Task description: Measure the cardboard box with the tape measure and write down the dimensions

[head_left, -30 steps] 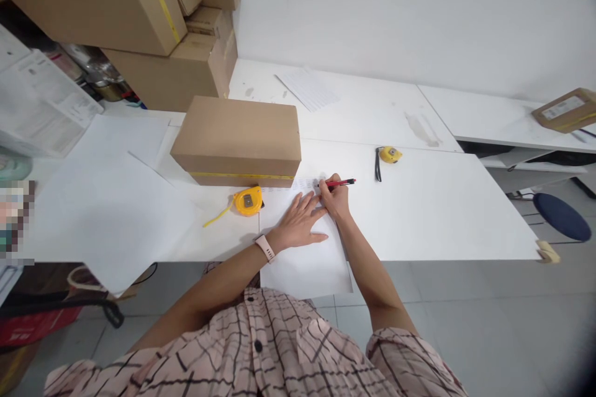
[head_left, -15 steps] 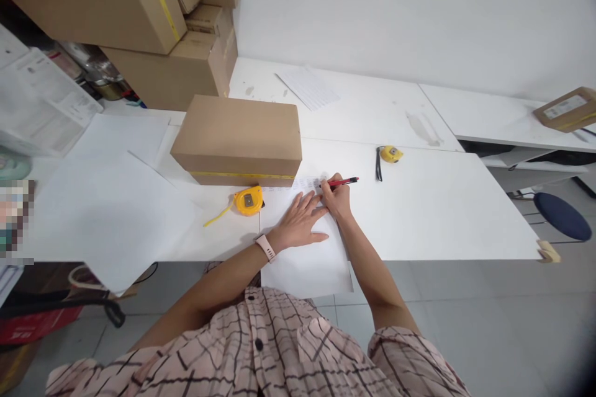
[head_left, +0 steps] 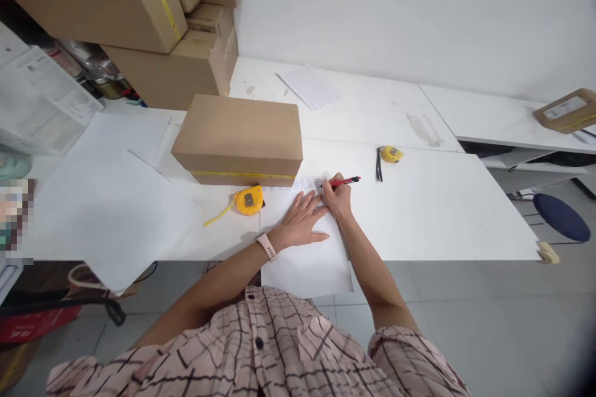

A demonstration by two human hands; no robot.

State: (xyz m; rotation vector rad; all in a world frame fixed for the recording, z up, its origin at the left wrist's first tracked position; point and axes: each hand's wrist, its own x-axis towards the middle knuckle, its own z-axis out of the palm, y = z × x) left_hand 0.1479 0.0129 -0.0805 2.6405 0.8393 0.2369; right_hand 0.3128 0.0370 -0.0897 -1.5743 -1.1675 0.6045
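The sheet of paper (head_left: 307, 273) lies on the white table (head_left: 447, 211) directly under the left hand (head_left: 300, 222), its near end reaching past the table edge toward the person's shirt (head_left: 279, 347). The left hand is flat on it with fingers spread, the thumb pointing to the right, and a pale watch (head_left: 266, 247) circles that wrist. Just to the right, near the sheet's upper right part, the right hand (head_left: 338, 198) pinches a red and black pen (head_left: 350, 180) between thumb and fingers. The pen slants, its back end pointing right and its writing end at the rows of small writing along the top of the sheet; whether the tip touches the paper is too small to tell. The fingertips of the left hand are close beside the right hand. Beyond the left hand stands a closed cardboard box (head_left: 239, 130), in front of which sits an orange tape measure (head_left: 248, 201) with a bit of yellow tape pulled out to the left. A smaller yellow tape measure (head_left: 392, 154) lies well to the right of the pen.
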